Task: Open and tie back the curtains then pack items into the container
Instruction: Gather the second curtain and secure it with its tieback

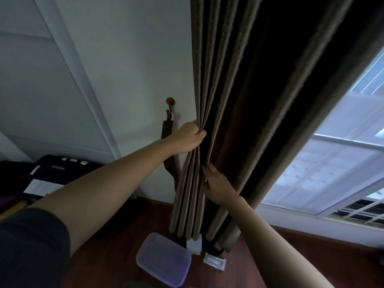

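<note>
Head view. Drawn aside and bunched into deep vertical folds against a plain white wall: a heavy brown pleated fabric curtain, hanging down to a reddish-brown wooden floor. Clenched tight around the gathered pleats at mid-height by the left hand, fingers wrapped out of sight behind the cloth. Just below, pinched along the edge of one fold by the right hand, thumb and fingertips pressed into the crease.

On the wall just left of the folds, a small round-knobbed brown wooden hook. Dangling from it, a dark brown fabric tieback strap, hanging loose behind the left wrist, not around the curtain.

To the right, uncovered, a bright white-framed glass window.

On the floor by the curtain's hem, a clear rectangular plastic container with a purple-tinted lid on. Just beside it to the right, a small white box, partly under the hem, and a flat white packet. Far left, against the wall, a dark bag with pale labels.
</note>
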A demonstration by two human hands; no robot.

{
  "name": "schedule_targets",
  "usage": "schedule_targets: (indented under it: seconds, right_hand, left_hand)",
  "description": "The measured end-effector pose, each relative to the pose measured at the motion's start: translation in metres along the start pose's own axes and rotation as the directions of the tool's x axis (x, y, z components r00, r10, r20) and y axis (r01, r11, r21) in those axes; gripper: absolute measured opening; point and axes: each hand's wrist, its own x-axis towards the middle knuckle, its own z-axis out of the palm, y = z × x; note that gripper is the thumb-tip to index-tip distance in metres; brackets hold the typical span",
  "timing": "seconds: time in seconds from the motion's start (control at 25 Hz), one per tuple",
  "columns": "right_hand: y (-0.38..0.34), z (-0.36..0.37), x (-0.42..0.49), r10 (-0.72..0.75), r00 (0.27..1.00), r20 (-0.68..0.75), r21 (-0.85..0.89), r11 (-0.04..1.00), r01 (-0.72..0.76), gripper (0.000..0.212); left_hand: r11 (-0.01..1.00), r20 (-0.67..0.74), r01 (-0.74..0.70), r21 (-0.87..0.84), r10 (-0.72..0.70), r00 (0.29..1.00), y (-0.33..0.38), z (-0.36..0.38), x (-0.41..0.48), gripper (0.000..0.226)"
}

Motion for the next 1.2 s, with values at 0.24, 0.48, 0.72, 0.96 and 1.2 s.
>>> schedule_targets:
  seconds: [0.24,0.48,0.72,0.96,1.2]
  right_hand:
    - [-0.005,-0.007,0.003,0.008,1.0,0.013,-0.113,0.994,-0.006,0.055]
    - [-0.012,-0.002,0.002,0.062,0.997,0.054,-0.126,0.991,-0.054,0.058]
    - [-0.007,-0.03,-0.03,0.033,0.767,-0.641,-0.034,0.997,-0.071,0.038]
    - [-0.017,-0.112,-0.006,0.345,0.299,-0.89,0.388,0.917,0.097,0.068]
    - [-0.007,-0.117,0.01,0.403,0.6,-0.691,0.39,0.907,-0.16,0.05]
  left_hand:
    - [0.999,-0.002,0.043,-0.004,-0.043,0.999,0.008,0.011,0.004,0.033]
    - [0.985,-0.037,-0.032,0.168,0.038,0.999,0.019,0.021,0.008,0.034]
    - [0.997,-0.102,0.008,0.079,0.0,0.995,0.007,0.02,0.009,0.028]
    - [0.999,-0.065,-0.032,0.009,0.033,0.997,0.013,0.02,0.001,0.015]
    - [1.0,-0.01,-0.004,0.024,0.004,1.0,0.016,0.021,0.001,0.034]
